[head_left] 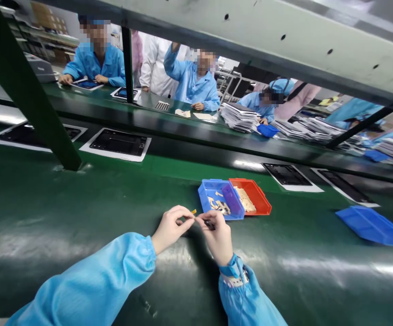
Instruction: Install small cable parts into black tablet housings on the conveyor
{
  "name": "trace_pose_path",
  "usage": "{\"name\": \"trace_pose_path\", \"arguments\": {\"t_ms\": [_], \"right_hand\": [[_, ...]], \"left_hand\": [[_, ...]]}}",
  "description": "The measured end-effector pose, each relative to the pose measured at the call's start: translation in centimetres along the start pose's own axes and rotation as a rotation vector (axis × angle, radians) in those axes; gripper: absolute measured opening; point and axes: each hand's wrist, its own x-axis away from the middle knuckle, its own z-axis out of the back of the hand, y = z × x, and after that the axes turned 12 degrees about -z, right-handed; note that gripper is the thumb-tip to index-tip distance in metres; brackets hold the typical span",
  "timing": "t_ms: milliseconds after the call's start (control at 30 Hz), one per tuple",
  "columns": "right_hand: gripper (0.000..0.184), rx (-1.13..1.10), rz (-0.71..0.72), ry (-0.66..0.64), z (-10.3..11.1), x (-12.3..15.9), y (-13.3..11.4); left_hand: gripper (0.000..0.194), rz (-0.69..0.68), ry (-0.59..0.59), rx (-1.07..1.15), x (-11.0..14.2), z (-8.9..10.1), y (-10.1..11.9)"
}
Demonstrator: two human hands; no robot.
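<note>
Over the green worktop, my left hand (176,225) is closed in a pinch on a small yellow strip (194,211), whose end sticks up past the fingertips. My right hand (217,234) meets it fingertip to fingertip, thumb and index finger pressed together. Something dark shows inside the curl of the right fingers; what it is I cannot make out. Just beyond the right hand stands a blue bin (217,182) with several small beige pieces (221,206) in it. Against its right side is a red bin (262,199) holding a heap of similar beige pieces (246,200).
Black flat panels on white sheets lie at the left (118,142) and right (289,175). Another blue bin (375,225) sits at the far right. A green post (43,104) and an overhead beam (251,40) frame the bench. Co-workers in blue sit opposite beside stacked sheets (240,117).
</note>
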Motion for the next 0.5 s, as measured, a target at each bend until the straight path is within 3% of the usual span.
{"name": "trace_pose_path", "arguments": {"t_ms": [300, 500], "right_hand": [[0.009, -0.026, -0.002, -0.003, 0.2, 1.3, -0.7], [0.027, -0.229, 0.110, -0.628, -0.3, 2.7, -1.7]], "left_hand": [[0.013, 0.006, -0.013, -0.058, 0.1, 0.1, -0.1], [0.017, 0.009, 0.029, -0.043, 0.0, 0.4, -0.5]]}}
